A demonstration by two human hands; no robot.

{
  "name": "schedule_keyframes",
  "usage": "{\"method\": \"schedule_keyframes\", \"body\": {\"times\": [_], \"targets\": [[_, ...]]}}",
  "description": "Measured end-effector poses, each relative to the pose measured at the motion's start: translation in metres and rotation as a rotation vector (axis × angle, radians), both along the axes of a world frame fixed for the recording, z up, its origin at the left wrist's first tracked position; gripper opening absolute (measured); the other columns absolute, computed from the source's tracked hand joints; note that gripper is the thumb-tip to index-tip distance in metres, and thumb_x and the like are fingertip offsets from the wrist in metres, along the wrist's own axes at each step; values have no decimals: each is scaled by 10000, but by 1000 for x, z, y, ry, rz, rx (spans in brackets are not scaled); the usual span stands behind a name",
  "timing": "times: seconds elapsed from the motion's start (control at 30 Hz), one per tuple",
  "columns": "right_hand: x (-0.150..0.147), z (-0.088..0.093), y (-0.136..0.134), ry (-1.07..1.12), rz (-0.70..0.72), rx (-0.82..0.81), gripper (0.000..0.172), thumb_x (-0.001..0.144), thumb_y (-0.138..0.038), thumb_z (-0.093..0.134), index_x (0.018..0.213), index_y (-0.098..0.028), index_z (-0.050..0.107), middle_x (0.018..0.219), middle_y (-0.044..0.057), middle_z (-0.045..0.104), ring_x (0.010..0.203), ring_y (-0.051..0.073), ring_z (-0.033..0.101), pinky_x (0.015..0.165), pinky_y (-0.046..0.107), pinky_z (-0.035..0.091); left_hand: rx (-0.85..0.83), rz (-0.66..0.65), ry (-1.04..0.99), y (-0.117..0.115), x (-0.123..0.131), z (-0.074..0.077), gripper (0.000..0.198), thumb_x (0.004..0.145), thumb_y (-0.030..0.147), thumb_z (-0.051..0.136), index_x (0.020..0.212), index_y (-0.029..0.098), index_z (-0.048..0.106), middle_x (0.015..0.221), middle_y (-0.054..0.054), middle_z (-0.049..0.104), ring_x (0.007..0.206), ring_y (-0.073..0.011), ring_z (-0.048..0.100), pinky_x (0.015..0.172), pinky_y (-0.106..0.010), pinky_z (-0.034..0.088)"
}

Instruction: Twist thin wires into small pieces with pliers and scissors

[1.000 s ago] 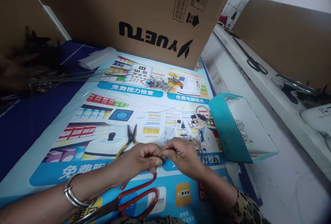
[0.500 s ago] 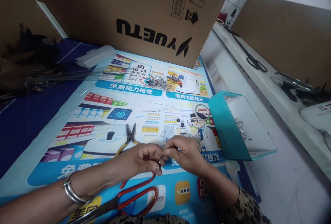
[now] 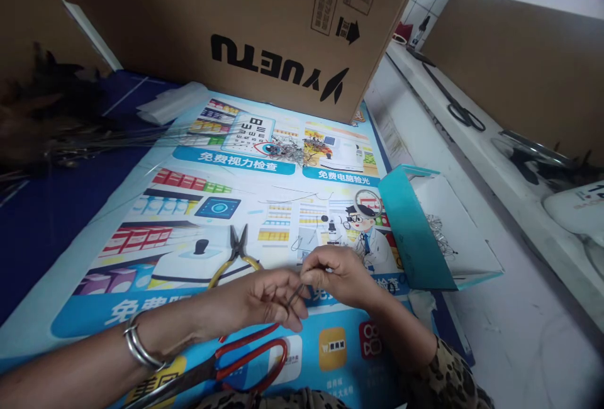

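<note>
My left hand (image 3: 264, 299) and my right hand (image 3: 337, 277) meet over a printed blue poster (image 3: 189, 220). Between their pinched fingertips is a small thin dark wire piece (image 3: 295, 296). The left wrist wears silver bangles (image 3: 134, 346). Yellow-handled pliers (image 3: 238, 252) lie just beyond the left hand. Red-handled scissors (image 3: 245, 358) lie below both hands. A few loose wire pieces (image 3: 352, 258) lie by the right hand.
A big brown carton (image 3: 236, 25) stands behind the poster. A teal paper box (image 3: 425, 233) with wire bits lies open at right. A heap of wire bits (image 3: 287, 151) sits mid-poster. Long wires and dark feathers (image 3: 56, 132) lie at left. Black scissors (image 3: 457, 107) rest on the white ledge.
Both hands stayed together on the wire piece. The left fingers loosened and spread a little, and the wire now shows between the hands. The view tilted slightly.
</note>
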State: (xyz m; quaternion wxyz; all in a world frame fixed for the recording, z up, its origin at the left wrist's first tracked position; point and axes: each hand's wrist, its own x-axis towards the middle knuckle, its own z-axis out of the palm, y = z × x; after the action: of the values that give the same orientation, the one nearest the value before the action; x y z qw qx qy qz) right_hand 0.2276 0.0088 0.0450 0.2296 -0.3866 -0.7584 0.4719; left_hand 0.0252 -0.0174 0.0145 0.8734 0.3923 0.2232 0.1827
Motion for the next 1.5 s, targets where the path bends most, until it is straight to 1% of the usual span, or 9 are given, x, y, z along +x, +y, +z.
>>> {"method": "schedule_keyframes", "body": {"times": [0.2, 0.33, 0.53, 0.67, 0.87, 0.93, 1.03, 1.27, 1.5], "targets": [[2, 10, 0, -8, 177, 111, 249, 855, -374, 537, 736, -173, 624, 671, 9, 617, 641, 111, 567, 613, 208, 425, -127, -43, -88, -6, 4, 3, 213, 757, 248, 670, 945, 148, 656, 867, -66, 696, 784, -209, 672, 781, -382, 489], [2, 11, -2, 104, 286, 60, 190, 858, -332, 539, 780, -182, 627, 744, 26, 638, 713, 121, 592, 677, 223, 459, -270, -33, -107, -12, 5, 0, 222, 693, 246, 727, 885, 141, 689, 784, -58, 713, 676, -182, 673, 685, -324, 508], [2, 14, -5, 161, 420, -55, 146, 864, -288, 532, 828, -189, 632, 798, 41, 657, 763, 125, 621, 723, 221, 485, -354, 10, -100, -24, 11, -6, 116, 638, 144, 742, 745, 110, 714, 652, -57, 710, 617, -172, 670, 664, -292, 506], [2, 14, -6, 181, 447, -56, 184, 871, -307, 525, 822, -166, 632, 796, 67, 659, 776, 128, 622, 723, 216, 496, -425, 16, -159, -31, 16, -5, 128, 658, 204, 729, 741, 110, 706, 679, -73, 709, 589, -180, 671, 603, -275, 505], [3, 10, -6, 198, 455, -14, 290, 889, -368, 489, 801, -124, 620, 780, 90, 653, 760, 114, 615, 709, 198, 496, -473, 39, -158, -34, 17, -10, 239, 622, 310, 759, 707, 98, 691, 561, -50, 637, 412, -94, 528, 462, -228, 463], [3, 9, -5, 209, 441, -21, 280, 884, -365, 499, 798, -127, 620, 778, 86, 652, 751, 112, 615, 700, 194, 495, -417, 35, -123, -34, 17, -14, 242, 651, 327, 739, 724, 102, 691, 548, -40, 621, 388, -73, 476, 459, -221, 435], [2, 7, -3, 253, 383, -17, 210, 859, -305, 553, 797, -121, 632, 763, 80, 651, 738, 114, 616, 685, 191, 491, -214, 81, -60, -32, 15, -17, 261, 720, 371, 681, 783, 118, 696, 578, -35, 615, 420, -58, 427, 471, -199, 368], [2, 2, 1, 260, 247, -2, 200, 847, -314, 570, 793, -138, 647, 716, 58, 651, 700, 114, 611, 665, 196, 485, 209, 209, 211, -32, 12, -4, 344, 866, 458, 450, 952, 187, 644, 652, 6, 495, 593, -115, 411, 554, -219, 351], [2, 0, 2, 236, 241, 0, 155, 831, -269, 594, 771, -143, 661, 689, 46, 650, 684, 114, 605, 665, 207, 482, 708, 113, 369, -20, 5, -8, 372, 915, 391, 334, 725, 183, 577, 648, -3, 530, 596, -129, 474, 558, -219, 335]]}}
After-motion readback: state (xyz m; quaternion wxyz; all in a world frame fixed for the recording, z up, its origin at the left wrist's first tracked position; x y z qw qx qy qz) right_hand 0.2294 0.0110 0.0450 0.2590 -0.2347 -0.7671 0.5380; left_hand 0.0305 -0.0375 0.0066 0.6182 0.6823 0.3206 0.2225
